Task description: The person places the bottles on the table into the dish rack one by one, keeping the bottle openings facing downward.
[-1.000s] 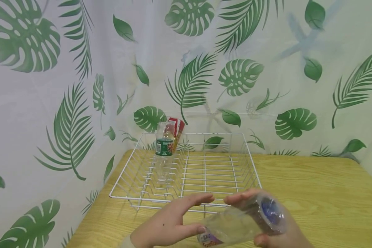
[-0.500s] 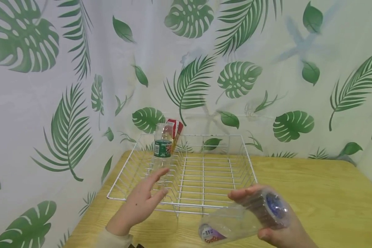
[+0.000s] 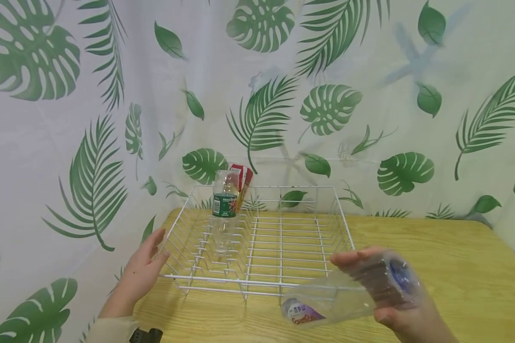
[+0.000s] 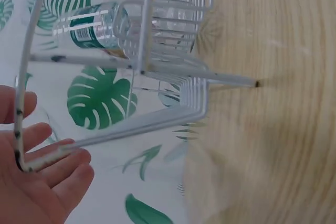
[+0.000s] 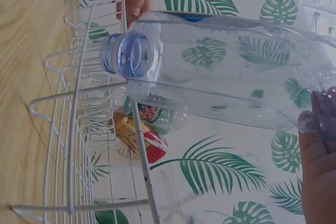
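My left hand (image 3: pixel 141 274) is at the front left corner of a white wire dish rack (image 3: pixel 257 282), its fingers loosely bent and nothing held. In the left wrist view the hand (image 4: pixel 44 177) lies at the rack's rim; whether it touches the wire I cannot tell. My right hand (image 3: pixel 412 309) grips a large clear plastic bottle (image 3: pixel 347 297) by one end, over the rack's front right. The right wrist view shows that bottle (image 5: pixel 220 72) uncapped, its bluish neck toward the rack and the fingers at the other end.
A clear bottle with a green label (image 3: pixel 225 206) stands in the rack's left part. Behind it leans a red and yellow package (image 3: pixel 243 177). The rack sits on a wood-grain table (image 3: pixel 433 267), against a leaf-patterned curtain (image 3: pixel 283 62).
My left hand has let go of the large bottle's side and moved left to the rack's front left corner. My right hand, still gripping the bottle, has shifted slightly right.
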Demonstrator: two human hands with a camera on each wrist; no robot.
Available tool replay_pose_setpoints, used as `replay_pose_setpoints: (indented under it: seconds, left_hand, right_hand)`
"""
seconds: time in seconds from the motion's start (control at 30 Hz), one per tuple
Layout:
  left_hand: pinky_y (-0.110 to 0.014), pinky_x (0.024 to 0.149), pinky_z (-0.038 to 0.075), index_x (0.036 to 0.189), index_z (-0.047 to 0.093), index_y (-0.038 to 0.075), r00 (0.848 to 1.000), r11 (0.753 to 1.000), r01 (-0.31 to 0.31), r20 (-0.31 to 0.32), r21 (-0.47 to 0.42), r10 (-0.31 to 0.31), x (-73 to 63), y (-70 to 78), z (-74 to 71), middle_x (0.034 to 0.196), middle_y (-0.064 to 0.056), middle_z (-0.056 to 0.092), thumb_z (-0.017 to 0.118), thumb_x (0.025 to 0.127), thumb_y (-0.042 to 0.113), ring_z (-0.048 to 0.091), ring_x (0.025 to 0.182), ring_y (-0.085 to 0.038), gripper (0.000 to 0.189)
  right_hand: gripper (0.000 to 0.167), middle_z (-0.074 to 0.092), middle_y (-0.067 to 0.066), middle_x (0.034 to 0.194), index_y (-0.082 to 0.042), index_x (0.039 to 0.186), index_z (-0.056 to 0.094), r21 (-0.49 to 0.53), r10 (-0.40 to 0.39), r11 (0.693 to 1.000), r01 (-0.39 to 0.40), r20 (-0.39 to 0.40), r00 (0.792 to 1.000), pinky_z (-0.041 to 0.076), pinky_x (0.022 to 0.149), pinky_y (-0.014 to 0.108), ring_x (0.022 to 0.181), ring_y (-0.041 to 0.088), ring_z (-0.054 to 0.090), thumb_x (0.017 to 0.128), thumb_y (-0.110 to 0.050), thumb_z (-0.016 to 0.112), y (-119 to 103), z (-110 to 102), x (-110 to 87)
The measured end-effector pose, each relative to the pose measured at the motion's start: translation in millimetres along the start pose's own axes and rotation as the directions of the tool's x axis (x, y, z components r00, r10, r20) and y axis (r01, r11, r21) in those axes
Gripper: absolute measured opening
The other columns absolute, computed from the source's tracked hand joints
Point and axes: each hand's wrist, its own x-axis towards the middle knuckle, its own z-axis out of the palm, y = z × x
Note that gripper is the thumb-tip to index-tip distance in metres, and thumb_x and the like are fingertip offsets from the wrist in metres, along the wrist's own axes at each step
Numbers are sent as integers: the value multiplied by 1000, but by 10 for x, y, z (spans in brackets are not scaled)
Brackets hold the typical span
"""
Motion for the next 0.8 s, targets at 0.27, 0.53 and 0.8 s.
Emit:
replay_pose_setpoints:
  seconds: [0.27, 0.53, 0.8]
  left_hand:
    - [-61, 118, 16, 162, 13, 3, 995, 986, 61, 89, -157, -47, 28, -183, 0, 166, -20, 16, 28, 104, 0, 20, 148, -44, 59]
    - [-60, 118, 17, 162, 12, 2, 994, 972, 82, 94, -220, -62, 57, -237, 8, 163, -23, 24, 27, 106, 0, 25, 147, -43, 58]
    - [-57, 119, 17, 160, 10, -3, 993, 959, 91, 103, -269, -65, 58, -245, 18, 160, -27, 26, 27, 106, -1, 24, 148, -43, 56]
  right_hand:
    - [54, 44, 24, 152, 11, 148, 33, 22, -28, 999, 28, -9, 1000, 29, 118, 34, 143, 31, 40, 101, 3, 57, -39, -20, 125]
    - [54, 48, 25, 148, 11, 147, 36, -7, -6, 1000, 6, -59, 998, 31, 118, 36, 141, 33, 43, 99, 2, 60, -40, -100, 130]
    - [55, 50, 25, 146, 14, 145, 36, -20, 25, 999, -27, -95, 995, 32, 117, 38, 139, 33, 45, 98, 3, 62, 3, -125, 212]
